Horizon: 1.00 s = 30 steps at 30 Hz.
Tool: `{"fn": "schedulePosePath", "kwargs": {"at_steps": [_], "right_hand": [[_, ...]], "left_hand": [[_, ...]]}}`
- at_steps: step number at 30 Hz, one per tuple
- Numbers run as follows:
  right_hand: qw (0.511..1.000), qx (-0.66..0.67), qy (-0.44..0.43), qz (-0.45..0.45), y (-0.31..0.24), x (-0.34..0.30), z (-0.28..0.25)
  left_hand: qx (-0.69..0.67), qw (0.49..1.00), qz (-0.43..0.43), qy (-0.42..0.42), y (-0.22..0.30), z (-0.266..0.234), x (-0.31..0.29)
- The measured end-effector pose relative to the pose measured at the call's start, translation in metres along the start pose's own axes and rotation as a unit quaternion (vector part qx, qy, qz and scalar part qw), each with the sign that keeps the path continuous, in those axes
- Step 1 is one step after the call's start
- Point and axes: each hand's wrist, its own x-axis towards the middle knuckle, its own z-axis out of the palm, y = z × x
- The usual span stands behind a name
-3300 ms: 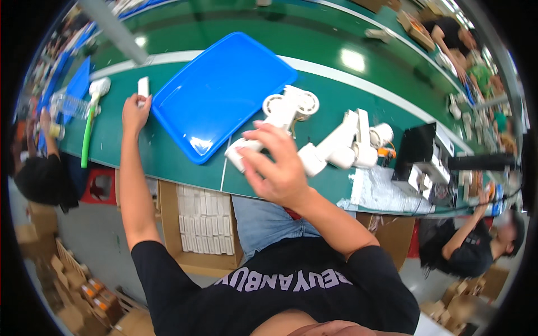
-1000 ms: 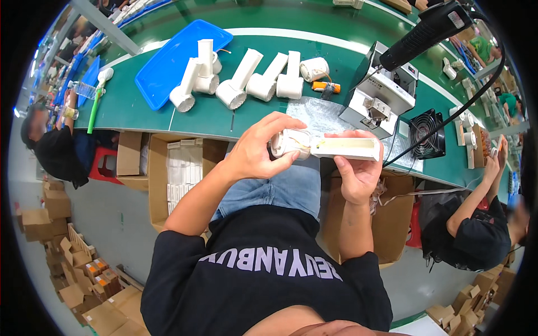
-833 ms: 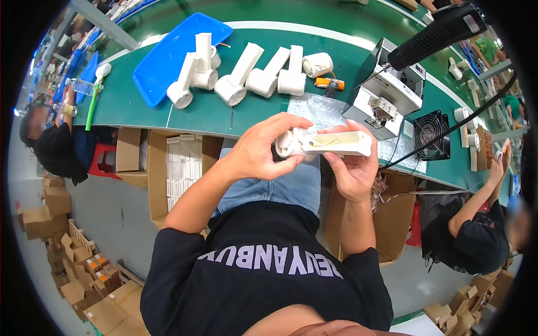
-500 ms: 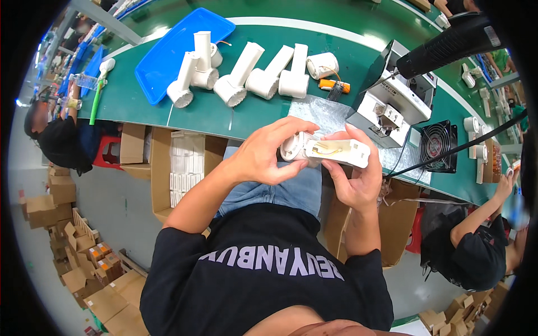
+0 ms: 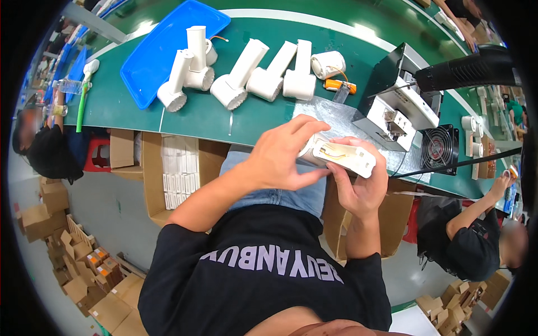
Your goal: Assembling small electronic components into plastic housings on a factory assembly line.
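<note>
Between both hands, just off the bench's near edge, is a white plastic housing (image 5: 356, 159) with a round head and a hollow handle. A thin yellow wire lies inside the handle's open channel. My left hand (image 5: 283, 154) is closed round the head, fingers over its top and thumb along the near side; it hides much of the head. My right hand (image 5: 364, 187) grips the handle end, thumb beneath and fingers behind. Several similar white housings (image 5: 240, 75) stand in a row beyond. By them are a white round part (image 5: 328, 64) and an orange cylinder (image 5: 340, 85) wired to it.
A blue tray (image 5: 147, 67) lies at the bench's far left. On the right are a metal-and-black machine (image 5: 395, 106), a black handled tool (image 5: 468, 70) and a black fan (image 5: 439, 148). An open carton (image 5: 154, 185) of white parts stands below the bench. Other people sit on both sides.
The housing has turned in my hands, its handle end tipping toward me. My left hand now covers more of the head, whose round end no longer shows. The whole view has shifted slightly.
</note>
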Motion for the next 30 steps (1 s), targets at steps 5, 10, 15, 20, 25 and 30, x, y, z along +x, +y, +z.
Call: {"fn": "schedulePosePath", "kwargs": {"at_steps": [5, 10, 15, 20, 25, 30], "right_hand": [[0.994, -0.002, 0.074, 0.075, -0.002, -0.005, 0.024], [0.995, -0.015, 0.044, 0.083, 0.006, -0.004, 0.025], [0.988, 0.010, 0.040, 0.152, 0.030, -0.013, 0.016], [0.993, 0.025, 0.013, 0.111, 0.040, -0.005, 0.016], [0.996, 0.068, 0.017, 0.052, 0.047, -0.014, 0.008], [0.985, 0.153, 0.061, 0.048, 0.050, -0.019, 0.014]], "left_hand": [[0.049, 0.995, 0.019, 0.079, -0.023, 0.018, 0.000], [0.008, 0.997, 0.000, 0.076, -0.035, 0.025, -0.003], [-0.044, 0.994, 0.046, 0.093, -0.045, 0.033, -0.001], [0.043, 0.989, 0.137, 0.047, -0.040, 0.001, 0.001], [-0.116, 0.983, 0.114, -0.085, -0.062, 0.006, 0.009], [-0.223, 0.968, 0.052, -0.098, -0.061, 0.014, 0.010]]}}
